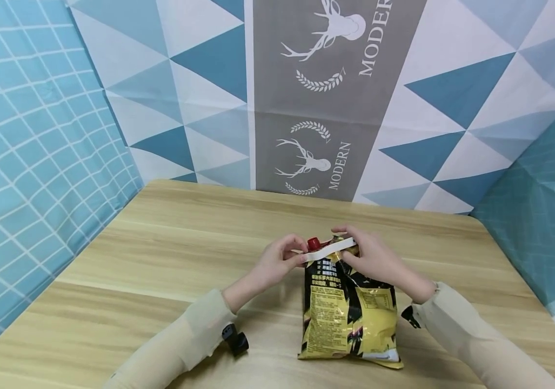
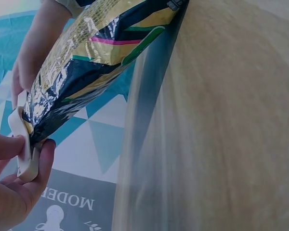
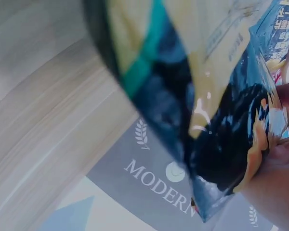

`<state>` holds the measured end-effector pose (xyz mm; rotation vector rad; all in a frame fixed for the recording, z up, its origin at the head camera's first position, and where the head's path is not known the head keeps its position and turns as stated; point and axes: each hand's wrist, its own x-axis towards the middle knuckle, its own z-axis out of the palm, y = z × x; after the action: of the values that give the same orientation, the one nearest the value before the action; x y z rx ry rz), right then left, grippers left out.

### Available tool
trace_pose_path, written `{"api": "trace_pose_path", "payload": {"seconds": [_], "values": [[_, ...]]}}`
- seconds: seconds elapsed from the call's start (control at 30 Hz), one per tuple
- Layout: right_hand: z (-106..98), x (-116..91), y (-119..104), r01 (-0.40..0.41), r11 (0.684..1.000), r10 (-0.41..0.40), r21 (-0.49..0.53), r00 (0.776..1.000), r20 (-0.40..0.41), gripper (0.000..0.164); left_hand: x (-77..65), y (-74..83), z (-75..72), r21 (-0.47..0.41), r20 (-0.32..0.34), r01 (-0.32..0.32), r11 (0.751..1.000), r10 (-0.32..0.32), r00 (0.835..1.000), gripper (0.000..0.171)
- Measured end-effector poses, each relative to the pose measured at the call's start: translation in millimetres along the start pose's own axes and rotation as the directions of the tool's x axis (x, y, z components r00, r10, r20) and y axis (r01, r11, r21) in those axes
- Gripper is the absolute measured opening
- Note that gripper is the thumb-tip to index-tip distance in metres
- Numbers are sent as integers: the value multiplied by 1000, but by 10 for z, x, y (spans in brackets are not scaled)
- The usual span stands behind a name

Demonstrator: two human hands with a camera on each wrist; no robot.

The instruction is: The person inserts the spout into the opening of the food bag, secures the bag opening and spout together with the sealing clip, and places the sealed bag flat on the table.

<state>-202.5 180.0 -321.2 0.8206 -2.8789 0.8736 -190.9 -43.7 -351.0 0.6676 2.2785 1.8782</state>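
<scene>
A yellow and black printed snack bag (image 1: 328, 313) stands out in the head view at the table's front middle. Across its top edge runs a white bag clip (image 1: 328, 250), and a red cap-like piece (image 1: 313, 244) sits just behind the clip's left part. My left hand (image 1: 277, 262) pinches the clip's left end between thumb and fingers; the left wrist view shows this hand (image 2: 19, 197) on the clip (image 2: 21, 127) too. At the bag's top right corner, my right hand (image 1: 376, 259) grips the bag and clip end. Its fingertips are partly hidden.
The wood-grain table (image 1: 160, 243) extends around the bag. Behind it hangs a patterned backdrop (image 1: 301, 108) with deer prints, and a blue grid cloth (image 1: 29, 135) borders the left side. A black wrist device (image 1: 235, 339) is by the left sleeve.
</scene>
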Motion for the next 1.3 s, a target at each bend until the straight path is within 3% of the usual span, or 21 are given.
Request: {"api": "trace_pose_path", "payload": {"seconds": [0.1, 0.3, 0.47, 0.63, 0.87, 1.07, 1.3], "values": [[-34, -8, -9, -17, 1000, 16, 14, 999, 44, 49, -13, 17, -9, 7, -6, -19, 1000, 19, 1000, 12], [-71, -2, 2, -47, 990, 32, 135, 993, 116, 51, 30, -158, -19, 8, -38, -19, 1000, 20, 999, 12], [-60, -8, 38, -62, 964, 24, 257, 989, 147, 58, 34, -194, -24, 23, -47, -33, 999, 34, 998, 13], [-43, -7, 51, -82, 952, 40, 295, 988, 148, 70, 32, -194, -33, 22, -34, -28, 999, 29, 999, 14], [-16, 33, 82, -8, 917, -37, 399, 994, 105, 73, -58, 110, -65, 27, -3, -10, 1000, 10, 1000, 11], [-14, 38, 90, 61, 893, -98, 445, 993, 60, 69, -49, 106, -104, 24, 9, -46, 999, 45, 999, 10], [-47, 37, 60, 71, 903, -105, 425, 993, 58, 68, -34, 111, -120, 31, 15, -48, 998, 48, 999, 13]]}}
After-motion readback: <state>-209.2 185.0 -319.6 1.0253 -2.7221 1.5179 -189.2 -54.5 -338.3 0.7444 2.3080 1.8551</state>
